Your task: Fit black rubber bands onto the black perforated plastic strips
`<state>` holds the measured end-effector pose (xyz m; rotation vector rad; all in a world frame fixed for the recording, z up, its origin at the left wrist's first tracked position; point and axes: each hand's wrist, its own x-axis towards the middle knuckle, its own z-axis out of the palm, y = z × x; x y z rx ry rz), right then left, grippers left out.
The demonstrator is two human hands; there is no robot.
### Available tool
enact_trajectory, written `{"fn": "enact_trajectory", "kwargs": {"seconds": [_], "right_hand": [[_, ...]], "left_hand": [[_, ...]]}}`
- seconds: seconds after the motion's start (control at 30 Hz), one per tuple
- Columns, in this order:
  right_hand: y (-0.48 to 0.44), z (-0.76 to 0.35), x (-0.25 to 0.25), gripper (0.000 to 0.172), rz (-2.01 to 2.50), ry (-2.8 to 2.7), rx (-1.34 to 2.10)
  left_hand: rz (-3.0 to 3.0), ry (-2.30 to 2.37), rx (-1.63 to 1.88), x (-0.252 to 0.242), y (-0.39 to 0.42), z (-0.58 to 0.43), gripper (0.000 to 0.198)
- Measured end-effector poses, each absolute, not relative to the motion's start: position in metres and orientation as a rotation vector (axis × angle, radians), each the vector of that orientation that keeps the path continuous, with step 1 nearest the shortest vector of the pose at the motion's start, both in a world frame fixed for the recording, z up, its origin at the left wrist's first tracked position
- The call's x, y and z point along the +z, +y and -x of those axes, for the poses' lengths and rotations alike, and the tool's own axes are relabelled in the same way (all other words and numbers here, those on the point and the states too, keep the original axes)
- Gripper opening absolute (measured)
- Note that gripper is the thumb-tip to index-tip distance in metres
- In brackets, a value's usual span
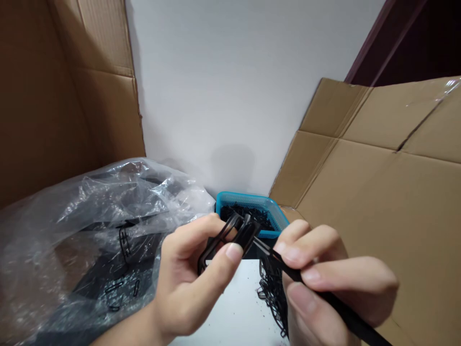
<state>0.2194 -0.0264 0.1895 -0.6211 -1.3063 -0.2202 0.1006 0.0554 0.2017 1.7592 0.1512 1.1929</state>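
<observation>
My left hand (196,278) is closed around a glossy black plastic part (245,235) with a loop-like frame, pinched between thumb and fingers. Part of it is hidden behind the thumb. In my right hand (324,283) is a slim black tool (338,307) with a narrow metal tip, gripped like a pen. Its tip touches or nearly touches the right side of the black part; I cannot tell which. Whether the tip is a blade or tweezer points is too small to make out.
Behind my hands stands a blue basket (248,196) of small black pieces. Black loop-shaped parts (272,298) lie on the white surface (230,307). To the left, a clear plastic bag (144,192) holds similar parts. Cardboard (378,192) rises on both sides, before a pale wall (245,86).
</observation>
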Motion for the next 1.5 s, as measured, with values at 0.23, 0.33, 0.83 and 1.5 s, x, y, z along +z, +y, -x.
{"fn": "enact_trajectory", "kwargs": {"seconds": [0.23, 0.33, 0.83, 1.5], "right_hand": [[-0.020, -0.206, 0.195, 0.020, 0.555, -1.236, -0.288], [-0.019, -0.205, 0.195, 0.019, 0.562, -1.229, -0.288], [-0.033, -0.224, 0.192, 0.018, 0.669, -1.309, 0.165], [-0.002, -0.220, 0.191, 0.022, 0.341, -1.159, 0.574]], "left_hand": [[-1.875, 0.188, 1.283, 0.204, 0.053, -0.099, 0.011], [-1.899, 0.179, 1.287, 0.204, 0.053, -0.099, 0.012], [-1.967, 0.122, 1.180, 0.208, 0.058, -0.097, 0.017], [-1.226, 0.000, 0.582, 0.199, 0.060, -0.103, 0.023]]}}
